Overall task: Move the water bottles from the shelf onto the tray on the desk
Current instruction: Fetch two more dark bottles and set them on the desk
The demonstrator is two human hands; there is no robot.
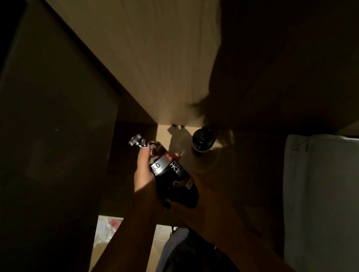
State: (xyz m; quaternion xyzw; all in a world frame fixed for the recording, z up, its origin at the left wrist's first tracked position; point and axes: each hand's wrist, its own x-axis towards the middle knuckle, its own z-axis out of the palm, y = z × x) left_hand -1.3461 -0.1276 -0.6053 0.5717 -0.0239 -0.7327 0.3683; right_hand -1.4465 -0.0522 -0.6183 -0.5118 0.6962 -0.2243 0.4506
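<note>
A water bottle [171,174] with a black and silver label is tilted, its cap pointing up and left. My left hand [146,176] is wrapped around its middle, thumb on the near side. My right hand [192,202] comes in from the lower right in deep shadow and sits under the bottle's lower end, a dark-nailed finger curled around its base. A second bottle [202,141] with a black cap stands upright on the wooden shelf [193,165], just right of the held one. The tray is not in view.
A light wooden panel [149,56] rises behind the shelf, and a dark cabinet side [41,144] closes the left. A white cloth-covered surface [332,205] lies at the right. Below the shelf are a cardboard box [159,243] and some plastic wrapping [106,229].
</note>
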